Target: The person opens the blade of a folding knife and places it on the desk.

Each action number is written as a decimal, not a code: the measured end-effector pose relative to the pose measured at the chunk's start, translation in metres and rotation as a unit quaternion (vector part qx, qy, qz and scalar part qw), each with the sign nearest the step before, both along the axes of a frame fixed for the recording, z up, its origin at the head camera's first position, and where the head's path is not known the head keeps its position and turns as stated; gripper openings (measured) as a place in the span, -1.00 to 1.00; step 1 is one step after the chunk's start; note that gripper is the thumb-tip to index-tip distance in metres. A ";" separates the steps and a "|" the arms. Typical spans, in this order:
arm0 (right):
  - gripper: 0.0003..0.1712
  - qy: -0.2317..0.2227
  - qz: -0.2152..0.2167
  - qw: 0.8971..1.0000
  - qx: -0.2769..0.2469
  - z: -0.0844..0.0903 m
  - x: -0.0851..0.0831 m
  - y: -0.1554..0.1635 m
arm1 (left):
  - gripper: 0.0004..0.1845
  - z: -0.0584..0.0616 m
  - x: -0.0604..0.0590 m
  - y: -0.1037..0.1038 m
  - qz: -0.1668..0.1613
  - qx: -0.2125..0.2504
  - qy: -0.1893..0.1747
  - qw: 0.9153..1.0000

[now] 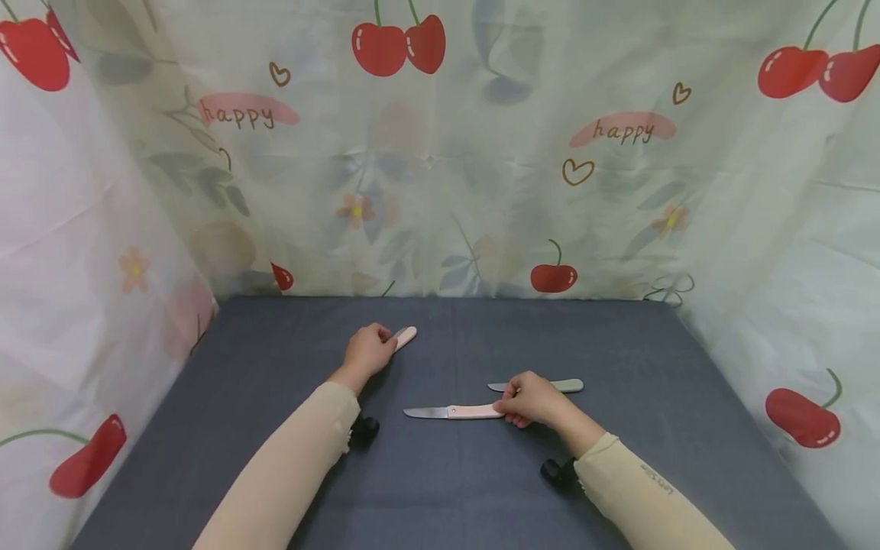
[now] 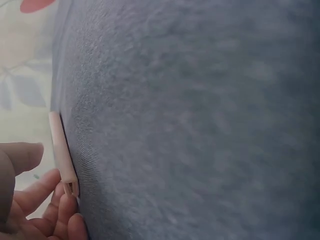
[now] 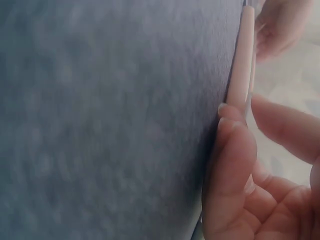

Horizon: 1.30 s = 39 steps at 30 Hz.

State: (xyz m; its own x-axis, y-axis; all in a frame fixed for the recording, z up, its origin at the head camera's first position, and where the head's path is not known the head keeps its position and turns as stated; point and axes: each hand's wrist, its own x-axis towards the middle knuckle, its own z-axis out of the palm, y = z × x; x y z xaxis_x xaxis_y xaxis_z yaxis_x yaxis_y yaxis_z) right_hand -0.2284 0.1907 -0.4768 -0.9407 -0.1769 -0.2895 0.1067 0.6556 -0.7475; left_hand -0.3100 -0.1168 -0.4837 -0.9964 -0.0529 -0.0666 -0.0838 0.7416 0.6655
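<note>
At the back left of the table, my left hand (image 1: 370,350) is at the near end of a folded pink pocket knife (image 1: 406,337). In the left wrist view its fingertips (image 2: 67,207) meet the end of the pink handle (image 2: 61,145), while the thumb (image 2: 30,156) stands off with a gap. Nearer the front, my right hand (image 1: 536,401) pinches the handle end of a second pink knife (image 1: 470,412), whose blade is out and points left. The right wrist view has this handle (image 3: 242,65) between thumb and fingers.
A pale green knife (image 1: 567,385), blade out to the left, lies just behind my right hand, which partly covers it. The dark grey tabletop (image 1: 426,489) meets a cherry-patterned curtain (image 1: 440,221) at the back. A black wrist camera (image 1: 364,432) is below the left hand.
</note>
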 end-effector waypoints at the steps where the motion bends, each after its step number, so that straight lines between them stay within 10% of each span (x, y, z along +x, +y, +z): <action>1: -0.75 -0.003 0.000 1.000 0.000 0.000 0.000 0.001 | -0.65 0.000 -0.001 0.000 0.000 -0.003 -0.008 1.000; 14: -0.77 0.002 0.042 0.999 0.004 0.039 -0.010 0.007 | -0.72 0.004 -0.006 0.008 -0.007 -0.046 -0.031 0.998; 24: -0.73 0.012 0.091 0.995 -0.033 0.064 -0.021 -0.015 | -0.71 0.003 0.012 0.013 -0.014 0.019 0.005 1.000; 39: -0.77 0.112 0.009 0.987 -0.119 0.051 -0.039 -0.065 | -0.75 0.016 0.054 0.034 -0.027 0.186 0.086 0.978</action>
